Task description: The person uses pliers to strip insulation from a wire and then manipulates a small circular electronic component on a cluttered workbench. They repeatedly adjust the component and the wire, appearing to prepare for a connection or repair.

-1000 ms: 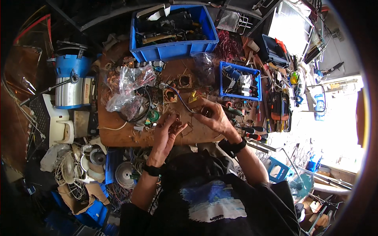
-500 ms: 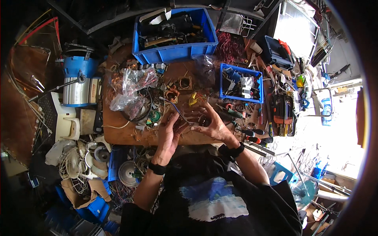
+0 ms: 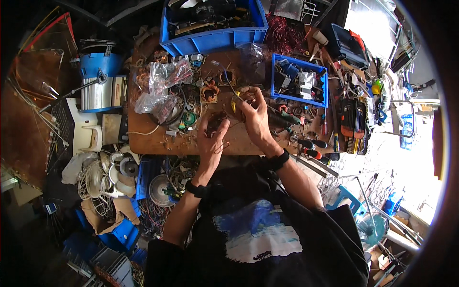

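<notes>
My left hand (image 3: 213, 139) is curled round a dark, copper-coloured wound part (image 3: 214, 122), with thin wire loops hanging below it; its exact shape is hidden. To its right, my right hand (image 3: 256, 116) pinches a grey-blue cable (image 3: 229, 84) that rises toward the back of the bench; anything else within those fingers is unclear. A yellow item (image 3: 235, 102) lies beside my right fingertips. Just beyond my hands are a square frame with copper winding (image 3: 209, 94) and another square frame (image 3: 226, 77) behind it.
The wooden bench (image 3: 153, 146) holds clear plastic bags (image 3: 165, 79), green parts (image 3: 189, 119), a large blue bin (image 3: 213, 42) at the back, a smaller blue crate (image 3: 297, 99) and scattered tools (image 3: 311, 143) at right. A blue-and-silver machine (image 3: 95, 93) stands left.
Both my hands have shifted up in the picture, away from my body, the right one further. The cable's free end now sits higher. The bench also appears higher as the view moved.
</notes>
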The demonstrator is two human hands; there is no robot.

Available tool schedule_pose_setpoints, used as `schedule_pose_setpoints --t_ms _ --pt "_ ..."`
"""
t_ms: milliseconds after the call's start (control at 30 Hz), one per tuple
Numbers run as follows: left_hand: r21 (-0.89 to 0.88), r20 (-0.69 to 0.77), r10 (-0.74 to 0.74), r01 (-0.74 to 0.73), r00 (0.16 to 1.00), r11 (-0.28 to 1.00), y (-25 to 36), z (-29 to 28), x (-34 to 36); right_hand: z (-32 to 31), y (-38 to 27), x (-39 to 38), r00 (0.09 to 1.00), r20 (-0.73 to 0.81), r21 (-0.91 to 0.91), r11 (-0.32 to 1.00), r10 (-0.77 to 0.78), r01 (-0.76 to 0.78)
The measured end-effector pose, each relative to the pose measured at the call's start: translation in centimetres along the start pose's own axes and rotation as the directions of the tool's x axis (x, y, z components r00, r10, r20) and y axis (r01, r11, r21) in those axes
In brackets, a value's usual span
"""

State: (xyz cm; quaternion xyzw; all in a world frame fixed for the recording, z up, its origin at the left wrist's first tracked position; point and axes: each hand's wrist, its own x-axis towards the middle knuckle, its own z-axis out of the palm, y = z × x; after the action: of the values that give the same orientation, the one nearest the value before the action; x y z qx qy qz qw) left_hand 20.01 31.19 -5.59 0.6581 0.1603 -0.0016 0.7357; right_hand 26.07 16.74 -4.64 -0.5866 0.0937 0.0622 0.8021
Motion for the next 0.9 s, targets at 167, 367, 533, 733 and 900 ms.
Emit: schedule_pose_setpoints --t_ms 167,367,533,733,900 --pt "-0.213 0.120 0.050 -0.023 0.992 0.977 -1.3 -0.4 -0.4 0.6 -0.1 0.1 0.985 -0.022 0.282 0.946 0.173 -0.159" --pt "-0.269 0.209 0.158 -0.098 0.965 0.958 -1.7 -0.3 -1.5 0.8 0.4 -1.2 0.967 0.003 0.373 0.897 0.254 -0.237" --pt "-0.456 0.230 0.085 0.030 0.969 0.890 -3.4 -0.8 -1.1 0.0 2.5 -1.9 0.972 -0.039 0.330 0.921 0.233 -0.208" --pt "-0.339 0.288 0.119 -0.015 0.950 0.941 -2.1 0.8 -2.4 0.1 2.3 -2.3 0.943 -0.165 0.279 0.931 0.288 -0.235" --pt "-0.091 0.283 0.171 -0.151 0.944 0.984 -1.9 0.4 -3.0 0.2 1.6 -2.7 0.926 -0.191 0.289 0.920 0.326 -0.265"
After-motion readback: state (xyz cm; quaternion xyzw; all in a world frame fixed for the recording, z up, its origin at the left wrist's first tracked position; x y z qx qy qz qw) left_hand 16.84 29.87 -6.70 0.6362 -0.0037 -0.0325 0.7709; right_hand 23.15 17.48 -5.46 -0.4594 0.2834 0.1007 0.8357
